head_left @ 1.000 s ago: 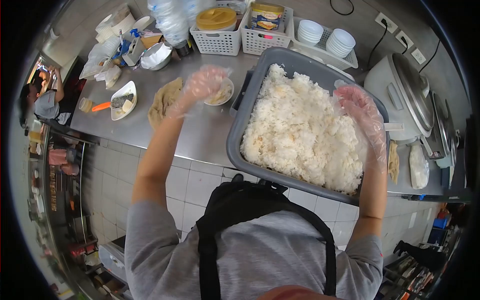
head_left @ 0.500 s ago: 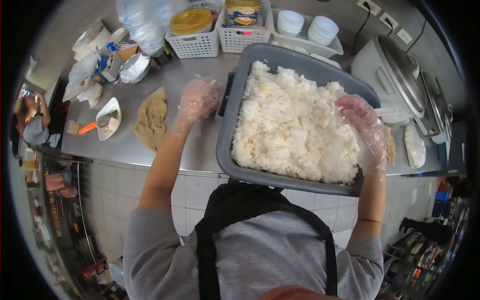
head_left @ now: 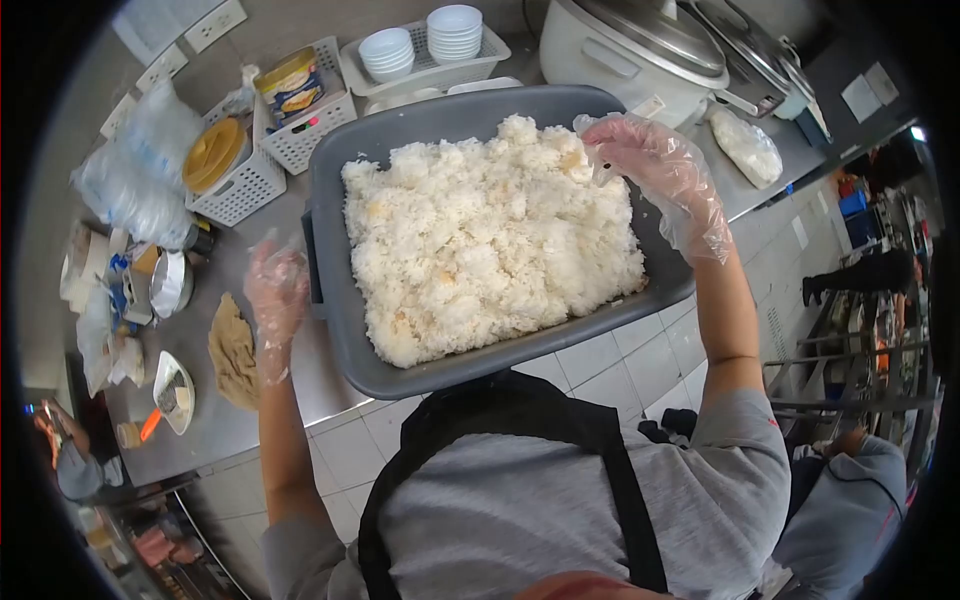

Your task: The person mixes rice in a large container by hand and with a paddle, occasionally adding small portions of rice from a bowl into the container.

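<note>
A big grey plastic tub (head_left: 520, 345) heaped with cooked white rice (head_left: 490, 240) sits on the steel counter in front of me. Clear plastic gloves cover both hands. My left hand (head_left: 277, 285) is beside the tub's left end, near its handle, with fingers loosely spread and nothing seen in them. Over the far right corner of the tub, my right hand (head_left: 650, 170) reaches in with fingers stretched and slightly bent, by the edge of the rice. Nothing shows in its grasp. A brown cloth (head_left: 233, 352) lies left of my left hand.
Behind the tub stand white baskets (head_left: 240, 190), stacked white bowls (head_left: 455, 35) and a large rice cooker (head_left: 630, 55). A dish with an orange-handled utensil (head_left: 150, 425) is at the left. A plastic bag (head_left: 745, 147) lies at the right. Another person (head_left: 845, 510) is at the lower right.
My view has turned, so the tub appears further left and tilted. My right hand has moved from the rice's right side to the far right corner. Another person has appeared at the lower right.
</note>
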A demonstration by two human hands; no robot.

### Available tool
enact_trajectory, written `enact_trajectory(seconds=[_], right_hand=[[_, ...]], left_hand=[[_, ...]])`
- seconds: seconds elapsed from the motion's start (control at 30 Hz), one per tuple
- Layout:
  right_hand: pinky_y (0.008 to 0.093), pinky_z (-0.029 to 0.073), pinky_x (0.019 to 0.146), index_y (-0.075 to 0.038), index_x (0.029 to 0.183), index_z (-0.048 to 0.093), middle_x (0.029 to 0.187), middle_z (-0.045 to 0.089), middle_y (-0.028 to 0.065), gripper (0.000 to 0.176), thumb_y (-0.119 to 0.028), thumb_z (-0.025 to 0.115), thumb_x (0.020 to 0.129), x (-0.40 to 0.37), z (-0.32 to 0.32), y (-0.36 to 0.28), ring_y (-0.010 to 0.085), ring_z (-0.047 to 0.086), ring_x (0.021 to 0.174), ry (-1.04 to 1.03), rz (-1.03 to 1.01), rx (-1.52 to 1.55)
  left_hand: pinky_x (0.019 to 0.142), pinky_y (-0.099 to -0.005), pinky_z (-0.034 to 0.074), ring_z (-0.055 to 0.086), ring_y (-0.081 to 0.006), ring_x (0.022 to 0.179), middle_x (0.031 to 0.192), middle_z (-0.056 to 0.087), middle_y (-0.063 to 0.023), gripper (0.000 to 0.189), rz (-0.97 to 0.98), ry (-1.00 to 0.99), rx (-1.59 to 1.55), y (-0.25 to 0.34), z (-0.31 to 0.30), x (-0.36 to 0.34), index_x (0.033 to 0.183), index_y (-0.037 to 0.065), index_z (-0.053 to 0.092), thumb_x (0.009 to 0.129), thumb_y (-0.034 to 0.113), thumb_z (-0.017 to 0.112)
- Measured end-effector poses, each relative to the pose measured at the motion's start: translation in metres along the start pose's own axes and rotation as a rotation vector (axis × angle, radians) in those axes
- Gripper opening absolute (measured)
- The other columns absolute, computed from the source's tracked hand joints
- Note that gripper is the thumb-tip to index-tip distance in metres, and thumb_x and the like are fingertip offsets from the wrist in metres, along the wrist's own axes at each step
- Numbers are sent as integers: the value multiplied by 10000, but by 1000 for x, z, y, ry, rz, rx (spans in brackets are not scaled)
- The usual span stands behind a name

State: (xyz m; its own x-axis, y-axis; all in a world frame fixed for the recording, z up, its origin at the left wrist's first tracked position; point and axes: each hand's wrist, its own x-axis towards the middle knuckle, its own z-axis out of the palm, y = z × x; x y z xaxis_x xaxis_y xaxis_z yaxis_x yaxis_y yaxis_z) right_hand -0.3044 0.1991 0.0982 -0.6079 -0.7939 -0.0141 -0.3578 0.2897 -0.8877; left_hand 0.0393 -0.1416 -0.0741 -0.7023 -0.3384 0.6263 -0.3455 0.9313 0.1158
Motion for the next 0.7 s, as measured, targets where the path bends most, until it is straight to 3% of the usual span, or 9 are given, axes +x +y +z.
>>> enact_trajectory(seconds=[0.1,0.13,0.23,0.33,0.37,0.43,0.5,0.57,0.7], right_hand=[[269,449,824,-43,1068,636,974,640,14,235,-137,584,858,14,-33,44,112,573,925,-39,-136,-256],[277,457,836,-43,1078,634,993,649,20,240,-143,582,865,20,-45,62,119,585,948,-66,-205,-368],[295,478,853,-37,1116,621,1078,655,59,271,-163,583,878,26,-59,71,155,611,988,-53,70,-807],[315,492,842,-64,1164,604,1092,647,101,316,-178,599,870,35,-37,97,222,631,964,47,47,-429],[329,498,846,-85,1170,601,1085,646,111,316,-194,586,874,39,-27,95,252,632,952,24,-101,-545],[347,499,860,-98,1178,595,1064,649,116,330,-212,547,872,57,2,92,281,628,962,-90,-166,-821],[356,488,882,-84,1181,587,1035,658,104,361,-219,496,860,87,28,101,281,618,1003,-278,7,-1140],[379,491,877,-86,1136,601,1028,652,116,337,-243,490,860,96,34,136,291,615,996,-281,-118,-1209],[408,487,878,-89,1081,626,1030,650,113,342,-313,524,844,90,15,118,294,617,987,-266,-178,-933]], left_hand=[[908,-420,433,539,-319,1078,1198,580,-118,271,128,67,84,14,-29,27,1011,91,647,743,72,676],[963,-415,403,508,-299,1128,1227,554,-134,265,-87,52,3,29,-42,33,1027,84,644,764,98,679],[967,-426,401,492,-294,1146,1262,527,-129,276,-62,140,-36,58,-50,49,1045,86,638,772,109,676],[978,-424,395,476,-305,1162,1278,509,-135,335,128,51,-109,110,-56,70,1064,106,632,736,67,687],[981,-422,393,473,-309,1165,1279,508,-136,352,167,10,-145,124,-57,74,1066,110,632,723,57,692],[985,-425,389,465,-314,1174,1284,507,-129,363,158,-31,-290,129,-34,67,1064,107,633,709,67,701],[989,-428,385,458,-319,1182,1289,508,-122,365,123,-72,-331,131,-23,64,1056,105,637,700,73,709],[994,-432,379,454,-325,1187,1292,509,-114,356,66,-104,-265,130,-20,65,1044,103,641,697,78,714],[998,-434,373,455,-336,1189,1295,510,-114,303,18,-90,-283,118,-15,62,1006,93,645,710,69,705]])
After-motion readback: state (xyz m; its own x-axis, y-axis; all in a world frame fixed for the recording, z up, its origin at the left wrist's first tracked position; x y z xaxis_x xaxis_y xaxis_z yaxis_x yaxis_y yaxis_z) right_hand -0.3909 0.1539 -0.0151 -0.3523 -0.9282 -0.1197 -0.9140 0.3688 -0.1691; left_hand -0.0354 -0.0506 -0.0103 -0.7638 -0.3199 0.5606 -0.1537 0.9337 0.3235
